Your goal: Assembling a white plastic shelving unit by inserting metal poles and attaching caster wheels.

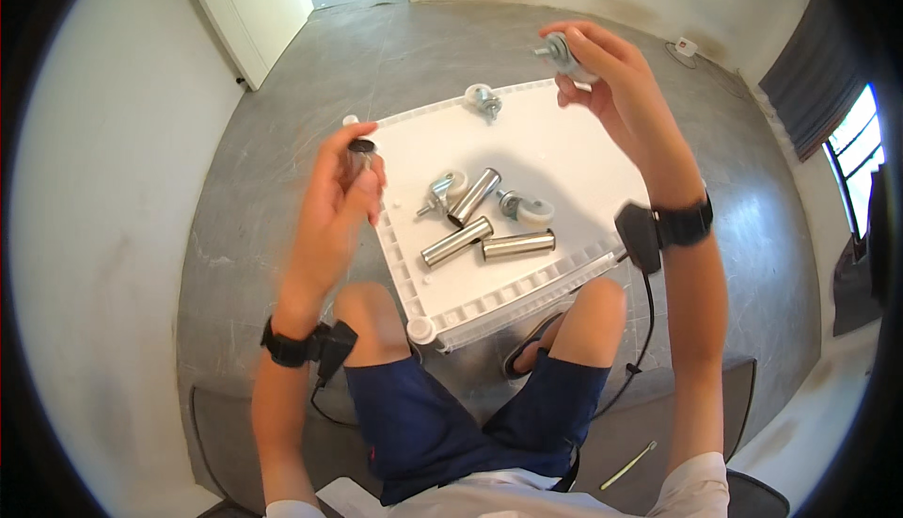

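My left hand (343, 189) is closed around a short metal tube (362, 146) with a black end, held by the left corner of a white plastic panel (564, 151). Raised over the panel's far right side, my right hand (607, 71) grips a caster wheel (562, 52) whose threaded stem points left. On the panel lie three shiny metal tubes, one (474, 196) tilted, another (457, 241) nearer the front and a third (519, 245) to its right. Beside them rest two white casters, one (444, 192) on the left and one (527, 207) on the right. Another caster (484, 100) sits near the far edge.
The panel stands in front of my knees, with a ribbed raised rim and a round corner knob (421, 330). I sit on a grey sofa (254, 424), where a toothbrush-like stick (628, 465) lies. Cables hang from both wrist bands. A white door (249, 10) is at the far left.
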### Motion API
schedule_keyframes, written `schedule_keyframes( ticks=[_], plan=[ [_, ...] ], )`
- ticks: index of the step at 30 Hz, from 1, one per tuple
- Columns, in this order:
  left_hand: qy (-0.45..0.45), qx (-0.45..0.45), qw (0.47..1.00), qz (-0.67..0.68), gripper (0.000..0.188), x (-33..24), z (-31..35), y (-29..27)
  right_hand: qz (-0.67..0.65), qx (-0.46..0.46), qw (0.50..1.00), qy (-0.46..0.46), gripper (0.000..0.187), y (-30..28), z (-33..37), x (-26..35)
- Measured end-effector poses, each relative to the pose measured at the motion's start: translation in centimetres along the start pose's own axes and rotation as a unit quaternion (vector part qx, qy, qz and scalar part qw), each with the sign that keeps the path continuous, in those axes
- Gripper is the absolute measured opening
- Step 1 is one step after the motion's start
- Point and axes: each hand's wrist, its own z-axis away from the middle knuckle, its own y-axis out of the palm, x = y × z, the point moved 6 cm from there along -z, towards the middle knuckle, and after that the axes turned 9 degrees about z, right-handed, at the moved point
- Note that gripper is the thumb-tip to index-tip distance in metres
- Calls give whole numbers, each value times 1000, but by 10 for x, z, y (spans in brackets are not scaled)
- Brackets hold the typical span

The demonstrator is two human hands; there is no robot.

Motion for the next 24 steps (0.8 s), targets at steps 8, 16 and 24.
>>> schedule_keyframes(
  ticks=[8, 16, 24],
  plan=[
    [-39, 128, 977, -169, 46, -28, 107, 44, 44, -24, 994, -97, 40, 74, 171, -8],
    [-13, 120, 972, -202, 39, -32, 144, 57, -42, -93, 994, -44, 40, 89, 232, -17],
    [-229, -43, 953, -196, 34, 87, 217, 27, -191, -325, 918, 124, 29, 18, 264, -84]
  ],
)
